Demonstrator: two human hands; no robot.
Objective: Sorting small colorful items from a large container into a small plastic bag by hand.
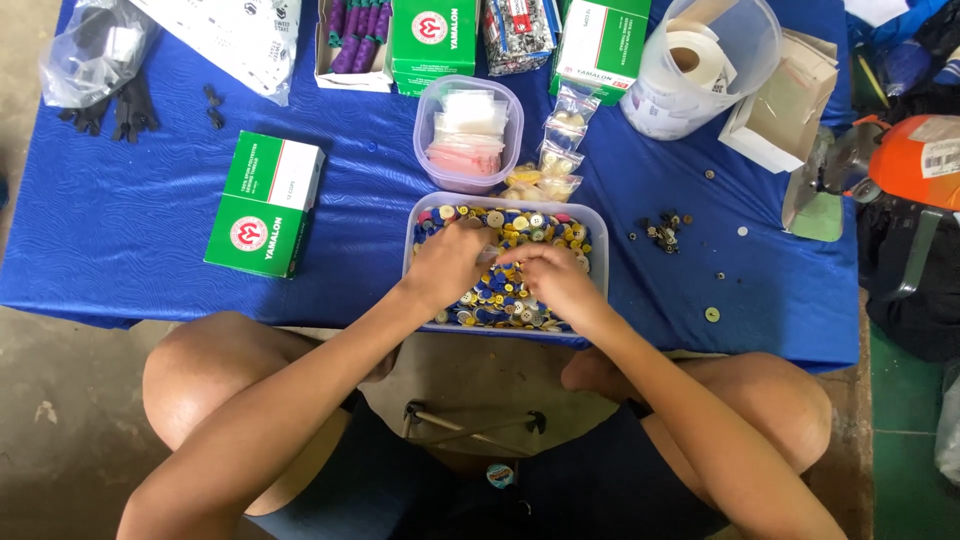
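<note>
A clear rectangular tub (pixel 596 225) full of small round buttons (pixel 540 228) in blue, yellow and white sits at the near edge of a blue-covered table (pixel 140 220). Both of my hands are down in it. My left hand (pixel 447 264) rests over the left half with its fingers curled into the buttons. My right hand (pixel 556 279) lies over the right half, fingertips meeting the left hand's near the middle. Whether either hand pinches a button is hidden by the fingers.
Behind the tub stand a round clear container (pixel 432 110) of pink and white packets and several small bags of buttons (pixel 556 150). A green-and-white box (pixel 266 203) lies left. Loose dark buttons (pixel 662 230) lie right. Boxes, a tape tub (pixel 700 65) and black gloves (pixel 105 112) line the back.
</note>
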